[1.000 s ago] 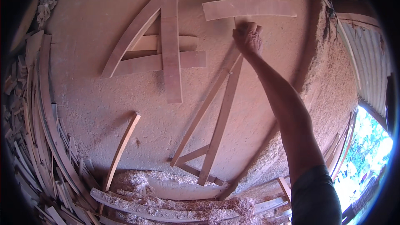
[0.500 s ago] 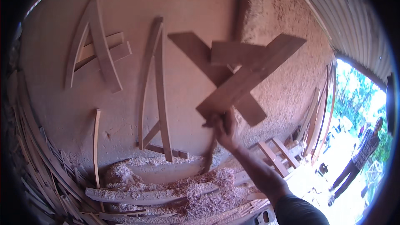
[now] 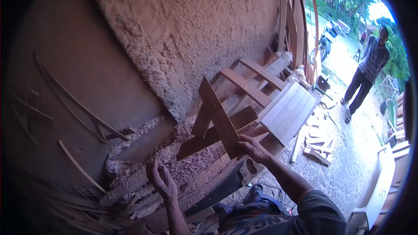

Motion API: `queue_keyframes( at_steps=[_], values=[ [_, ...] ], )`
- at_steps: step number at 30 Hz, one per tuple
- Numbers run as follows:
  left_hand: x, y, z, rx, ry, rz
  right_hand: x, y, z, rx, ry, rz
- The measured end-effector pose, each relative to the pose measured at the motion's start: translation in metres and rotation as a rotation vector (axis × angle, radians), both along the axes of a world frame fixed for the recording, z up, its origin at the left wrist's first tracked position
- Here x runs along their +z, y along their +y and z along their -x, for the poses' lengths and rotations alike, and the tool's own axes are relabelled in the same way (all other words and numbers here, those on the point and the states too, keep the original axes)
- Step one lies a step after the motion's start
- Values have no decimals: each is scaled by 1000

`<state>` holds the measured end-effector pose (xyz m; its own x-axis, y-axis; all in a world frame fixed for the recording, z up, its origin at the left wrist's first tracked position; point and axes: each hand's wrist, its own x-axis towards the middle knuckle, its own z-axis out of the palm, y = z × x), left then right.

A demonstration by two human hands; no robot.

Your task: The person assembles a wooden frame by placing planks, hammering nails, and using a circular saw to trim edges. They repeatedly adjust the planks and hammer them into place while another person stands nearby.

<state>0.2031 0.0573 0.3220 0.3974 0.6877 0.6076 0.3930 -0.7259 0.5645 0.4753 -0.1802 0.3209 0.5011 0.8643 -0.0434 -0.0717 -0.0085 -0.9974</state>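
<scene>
Here, a cross-shaped wooden piece (image 3: 217, 122) — flat planed boards joined so that they overlap near their middles, brown and smooth-faced with square-cut ends — is being held up in the right hand (image 3: 253, 149), whose fingers are being closed around the lower end of the steeper board. That board's long axis is being tilted from upper left down to lower right, its top end pointing up toward the rough wall (image 3: 209, 30), while the longer crossing board is running from lower left up to the right. The piece is being kept in the air in front of a heap of pale sawdust and shavings (image 3: 183, 156) at the foot of the wall. The left hand (image 3: 163, 182) is being held open and empty, fingers loosely curled, just above the shavings and some rough offcuts (image 3: 126, 187). A handsaw (image 3: 222, 187) with a dark blade and light handle is lying just below the right hand. Beyond it, a slatted wooden frame (image 3: 287, 109) is being leaned against the coarse, pebbly-textured wall, and a person in a checked shirt (image 3: 370, 69) is standing well apart in the sunlit yard. Compared with half a second ago, the piece is being held lower and the view is being turned to the right — the frames leaning on the wall are now lying far left in shadow.
</scene>
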Motion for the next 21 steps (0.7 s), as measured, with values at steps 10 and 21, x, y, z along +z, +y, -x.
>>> queue_keyframes(
  at_steps=[10, 21],
  values=[
    [-54, -138, -197, -691, 649, 473, -97, -197, -67, -145, 70, 119],
    [-105, -300, -305, -834, 426, 726, -118, -340, -97, -446, 189, 242]
  ],
)
